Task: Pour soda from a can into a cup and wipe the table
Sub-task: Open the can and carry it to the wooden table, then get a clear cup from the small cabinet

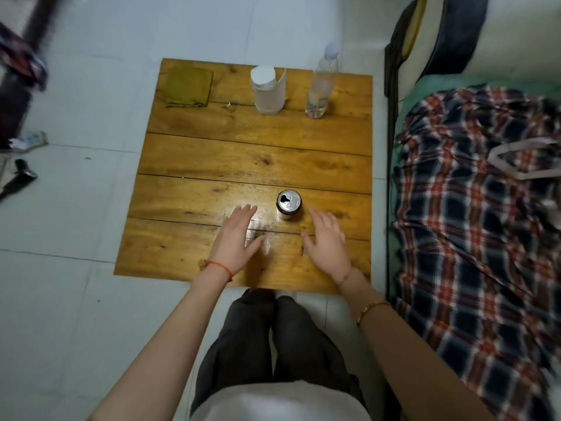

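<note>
Can (pixel 288 202), round metal, upright on glossy plank table (pixel 212 159).

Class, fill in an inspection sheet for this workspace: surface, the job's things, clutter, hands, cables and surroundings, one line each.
Surface: wooden table of planks, with a shiny wet-looking patch near the hands.
Job's things: opened soda can upright near the front; white cup at the back; folded green cloth at the back left corner.
Clutter: clear water bottle standing to the right of the cup.
Hands: left hand and right hand open, either side of the can, holding nothing.
Cables: nothing seen.
Surroundings: tiled floor; plaid blanket on the right.
</note>
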`<control>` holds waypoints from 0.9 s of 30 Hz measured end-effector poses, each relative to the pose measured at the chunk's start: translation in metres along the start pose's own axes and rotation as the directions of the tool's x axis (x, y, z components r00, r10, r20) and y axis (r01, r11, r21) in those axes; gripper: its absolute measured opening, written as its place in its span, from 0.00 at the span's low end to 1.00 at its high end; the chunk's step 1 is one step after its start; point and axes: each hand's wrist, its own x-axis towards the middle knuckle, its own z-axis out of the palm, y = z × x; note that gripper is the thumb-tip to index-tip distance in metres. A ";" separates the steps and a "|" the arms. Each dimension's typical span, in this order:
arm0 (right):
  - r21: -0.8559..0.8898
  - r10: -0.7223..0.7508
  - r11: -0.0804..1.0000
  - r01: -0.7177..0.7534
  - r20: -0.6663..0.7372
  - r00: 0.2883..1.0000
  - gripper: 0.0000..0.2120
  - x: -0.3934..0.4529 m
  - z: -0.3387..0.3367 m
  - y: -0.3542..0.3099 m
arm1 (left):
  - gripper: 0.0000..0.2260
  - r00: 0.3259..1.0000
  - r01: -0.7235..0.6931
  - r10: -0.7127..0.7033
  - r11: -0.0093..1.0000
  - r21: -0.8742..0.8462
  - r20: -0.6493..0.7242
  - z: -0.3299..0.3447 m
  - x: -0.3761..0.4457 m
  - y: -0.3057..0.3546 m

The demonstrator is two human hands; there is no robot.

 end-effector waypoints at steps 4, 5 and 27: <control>-0.055 -0.069 0.996 0.070 0.019 0.997 0.29 -0.024 -0.025 -0.023 | 0.26 1.000 0.023 -0.023 0.999 0.029 -0.021 -0.034 -0.036 0.009; -0.060 -0.090 0.994 0.092 0.030 0.995 0.29 -0.030 -0.031 -0.030 | 0.26 0.999 0.035 -0.034 0.999 0.030 -0.037 -0.043 -0.046 0.011; -0.144 -0.619 0.746 0.650 0.207 0.757 0.26 -0.117 -0.038 -0.239 | 0.17 0.726 0.337 -0.411 0.911 -0.237 -0.552 -0.195 -0.309 -0.020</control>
